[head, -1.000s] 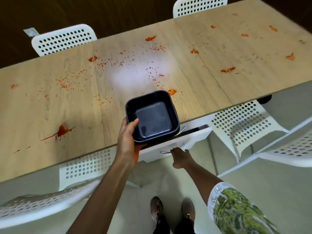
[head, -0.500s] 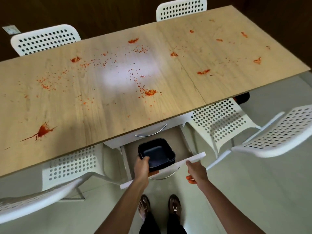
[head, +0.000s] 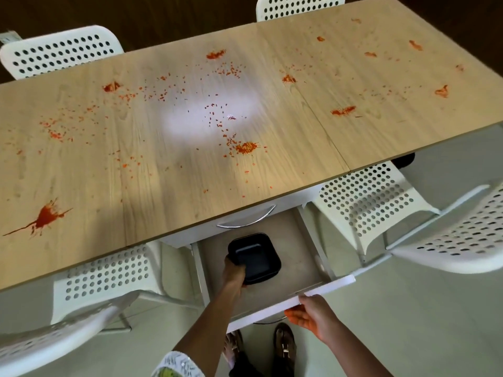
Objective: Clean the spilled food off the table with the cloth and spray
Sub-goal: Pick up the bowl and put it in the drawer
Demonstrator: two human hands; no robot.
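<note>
The wooden table is strewn with orange-red food: a scattered patch of crumbs near the front middle, a red splatter at the front left, and smaller smears at the right. Below the table's front edge a white drawer stands pulled out. My left hand grips the near left rim of a black square tray inside the drawer. My right hand holds the drawer's front panel from below. No cloth or spray bottle is in view.
White perforated chairs stand around the table: two at the far side, one tucked in at the front left, one at the front right and another pulled out at the right. My shoes rest on the pale floor.
The tray went from above the table edge down into the drawer, still in my left hand. My right hand pulled the drawer out and keeps hold of its front.
</note>
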